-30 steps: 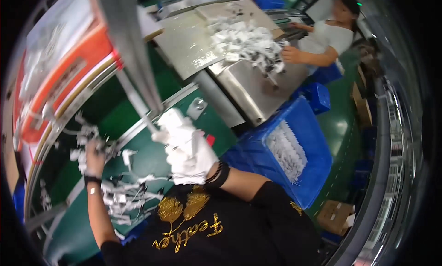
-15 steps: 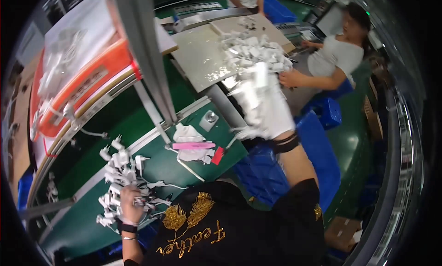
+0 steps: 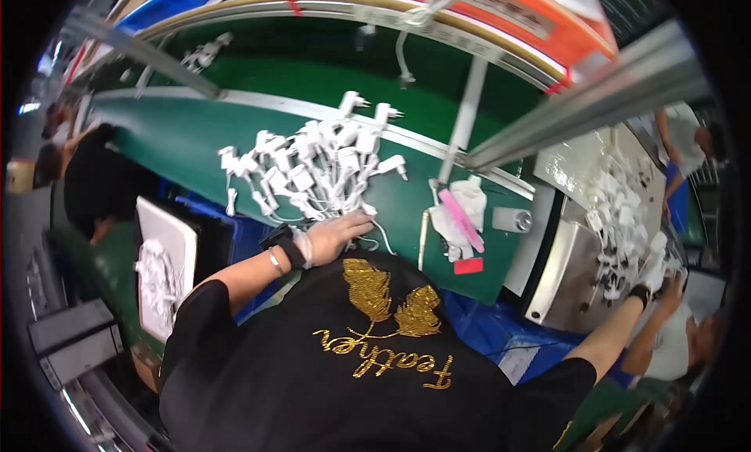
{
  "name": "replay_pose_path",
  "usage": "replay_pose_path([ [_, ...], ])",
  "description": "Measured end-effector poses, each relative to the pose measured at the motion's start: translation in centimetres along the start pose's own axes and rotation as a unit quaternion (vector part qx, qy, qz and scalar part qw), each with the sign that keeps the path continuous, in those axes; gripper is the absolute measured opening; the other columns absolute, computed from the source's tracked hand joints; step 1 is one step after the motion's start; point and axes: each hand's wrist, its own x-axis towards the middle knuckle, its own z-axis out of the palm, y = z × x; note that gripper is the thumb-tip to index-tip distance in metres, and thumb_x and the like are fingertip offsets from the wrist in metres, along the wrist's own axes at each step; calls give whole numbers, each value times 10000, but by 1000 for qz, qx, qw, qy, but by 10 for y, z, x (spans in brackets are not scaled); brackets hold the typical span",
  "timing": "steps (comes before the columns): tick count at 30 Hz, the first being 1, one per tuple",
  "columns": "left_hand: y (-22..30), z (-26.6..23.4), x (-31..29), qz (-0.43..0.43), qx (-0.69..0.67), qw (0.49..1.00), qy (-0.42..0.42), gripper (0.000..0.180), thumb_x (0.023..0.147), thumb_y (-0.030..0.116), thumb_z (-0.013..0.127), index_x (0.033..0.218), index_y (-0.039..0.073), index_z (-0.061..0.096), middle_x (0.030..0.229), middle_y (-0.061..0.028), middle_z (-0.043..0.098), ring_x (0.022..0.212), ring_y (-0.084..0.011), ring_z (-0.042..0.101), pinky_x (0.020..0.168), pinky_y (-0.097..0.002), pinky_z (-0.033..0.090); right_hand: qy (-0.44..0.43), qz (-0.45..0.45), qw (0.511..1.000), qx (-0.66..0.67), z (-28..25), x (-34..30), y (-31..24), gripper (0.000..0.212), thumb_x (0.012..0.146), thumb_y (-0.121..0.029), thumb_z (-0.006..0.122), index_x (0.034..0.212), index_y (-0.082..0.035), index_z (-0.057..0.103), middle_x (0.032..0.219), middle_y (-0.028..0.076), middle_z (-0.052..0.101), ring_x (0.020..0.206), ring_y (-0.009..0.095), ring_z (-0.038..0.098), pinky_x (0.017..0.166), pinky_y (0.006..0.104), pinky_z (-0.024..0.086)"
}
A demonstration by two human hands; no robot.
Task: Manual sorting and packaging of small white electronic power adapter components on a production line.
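My bare left hand (image 3: 340, 234) lies with fingers stretched out over the gathered cords of a bunch of white plug adapters (image 3: 301, 166) on the green table. The adapter heads fan out beyond it toward the far edge. At the far right, my right hand (image 3: 652, 274), in a white glove, reaches to a heap of white adapters (image 3: 618, 209) along a steel ledge. Its fingers are small and blurred among the white pieces. A co-worker's hand (image 3: 670, 292) is close beside it.
A white glove (image 3: 458, 233) lies under a pink strip (image 3: 461, 220), with a red tag (image 3: 468, 266) and metal canister (image 3: 512, 220) nearby. A slanted metal post (image 3: 579, 100) rises between the work areas. Left stands a white tray (image 3: 188, 249) of cords. Co-workers are at both sides.
The view has swung left toward the green table. My right hand has shifted from the blurred white bundle to the heap's near side. My left hand remains at the adapter bunch, its fingers now straighter.
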Motion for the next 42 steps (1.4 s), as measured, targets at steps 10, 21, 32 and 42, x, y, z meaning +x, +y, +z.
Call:
replay_pose_path([
  [10, -28, -79, 50, -140, 84, 945, 285, 339, 855, 158, 630, 1177, 60, 589, 1109, -159, 638, 1006, -333, 607, 854, -422, 500, -375, -159, 912, 50, 170, -343, -127, 311, 935, -87, 472, 1211, -38, 607, 1264, 125, 588, 1065, 197, 599, 901, 319, 476],
  [21, -119, -51, 206, -299, 123, 943, 75, 485, 788, 281, 664, 1191, 33, 553, 1079, -195, 639, 1016, -340, 629, 869, -392, 502, -513, -346, 752, -229, 395, -580, -84, 589, 835, -377, 670, 1290, -36, 517, 883, 112, 672, 753, 269, 661, 678, 375, 527],
  [32, 27, -119, 74, -152, -516, 772, 338, 502, 801, 17, 582, 1279, 21, 432, 1015, -80, 606, 881, -177, 592, 800, -336, 497, -505, -59, 824, 249, 285, -567, -77, 135, 856, -12, 619, 989, -32, 604, 1079, 166, 664, 816, 217, 670, 672, 317, 531],
  [42, 71, -101, 38, -186, -545, 802, 160, 804, 779, -35, 680, 1469, 78, 283, 1148, -44, 526, 1042, -138, 533, 928, -297, 447, -628, 82, 695, 340, 205, -557, -190, 836, 783, 60, 669, 1493, -70, 247, 1209, 208, 569, 896, 201, 652, 720, 271, 556],
])
